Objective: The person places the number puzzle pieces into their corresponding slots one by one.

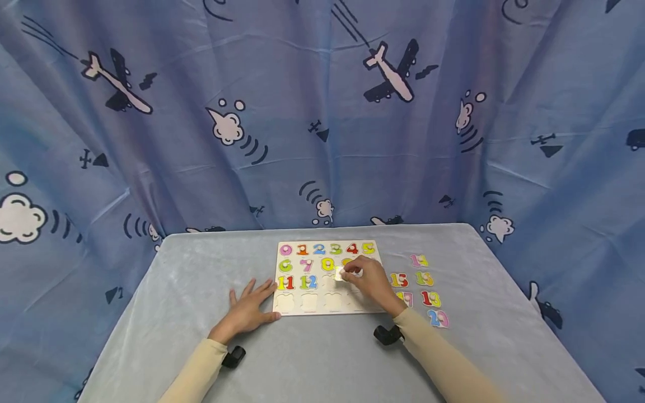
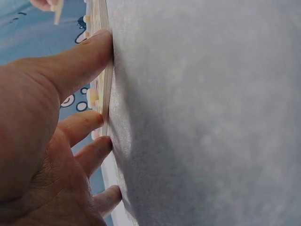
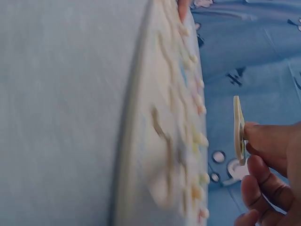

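Observation:
A wooden number puzzle board lies flat on the table, its upper rows filled with colourful knobbed numbers up to 12 and bare recesses in the lower part. My left hand rests at the board's left edge, fingers spread and thumb by the near corner; the left wrist view shows the thumb against the board's side. Above the board, my right hand pinches a thin wooden puzzle piece by its knob between thumb and fingers. The piece hangs clear of the board, tilted, its printed face turned away from the head view.
Several loose number pieces lie to the right of the board, among them a 15, a 14 and a 20. My right forearm partly covers a 17. A blue patterned curtain hangs behind the grey-covered table.

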`<state>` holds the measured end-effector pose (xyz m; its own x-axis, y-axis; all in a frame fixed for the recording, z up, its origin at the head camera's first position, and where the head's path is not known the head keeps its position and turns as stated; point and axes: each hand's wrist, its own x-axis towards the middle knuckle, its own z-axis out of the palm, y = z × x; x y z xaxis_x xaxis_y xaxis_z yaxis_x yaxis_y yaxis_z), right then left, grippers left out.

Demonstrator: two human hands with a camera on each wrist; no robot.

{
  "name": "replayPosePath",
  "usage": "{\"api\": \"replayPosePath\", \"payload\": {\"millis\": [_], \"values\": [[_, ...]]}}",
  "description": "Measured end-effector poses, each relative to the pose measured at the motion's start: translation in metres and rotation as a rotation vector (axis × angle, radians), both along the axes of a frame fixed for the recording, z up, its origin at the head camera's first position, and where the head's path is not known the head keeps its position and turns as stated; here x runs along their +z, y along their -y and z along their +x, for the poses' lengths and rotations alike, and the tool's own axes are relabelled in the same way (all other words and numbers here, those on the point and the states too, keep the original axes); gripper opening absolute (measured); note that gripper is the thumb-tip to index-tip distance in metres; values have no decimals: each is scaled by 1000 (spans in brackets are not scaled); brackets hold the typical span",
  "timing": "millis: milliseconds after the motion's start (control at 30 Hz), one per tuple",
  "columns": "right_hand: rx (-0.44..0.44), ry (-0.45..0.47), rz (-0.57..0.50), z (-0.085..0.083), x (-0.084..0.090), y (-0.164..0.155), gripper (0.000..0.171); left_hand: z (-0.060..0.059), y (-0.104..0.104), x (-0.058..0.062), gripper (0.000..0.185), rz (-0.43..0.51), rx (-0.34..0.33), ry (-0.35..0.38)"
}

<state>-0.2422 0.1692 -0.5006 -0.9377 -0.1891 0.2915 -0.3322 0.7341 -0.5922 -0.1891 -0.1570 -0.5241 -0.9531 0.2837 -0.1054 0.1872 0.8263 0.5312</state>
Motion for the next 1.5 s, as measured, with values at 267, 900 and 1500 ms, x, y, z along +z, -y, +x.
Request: {"api": "replayPosePath", "payload": {"millis": [267, 900, 1500], "values": [[18, 101, 37, -2, -20, 25, 7, 2, 3, -2, 77, 14, -8, -4], [-14, 121, 164, -8, -22, 34, 9, 0, 1, -1, 77, 14, 0, -3], [-43, 44, 42, -10, -1, -13, 19, 1, 2, -3, 76, 22, -1, -19]]}}
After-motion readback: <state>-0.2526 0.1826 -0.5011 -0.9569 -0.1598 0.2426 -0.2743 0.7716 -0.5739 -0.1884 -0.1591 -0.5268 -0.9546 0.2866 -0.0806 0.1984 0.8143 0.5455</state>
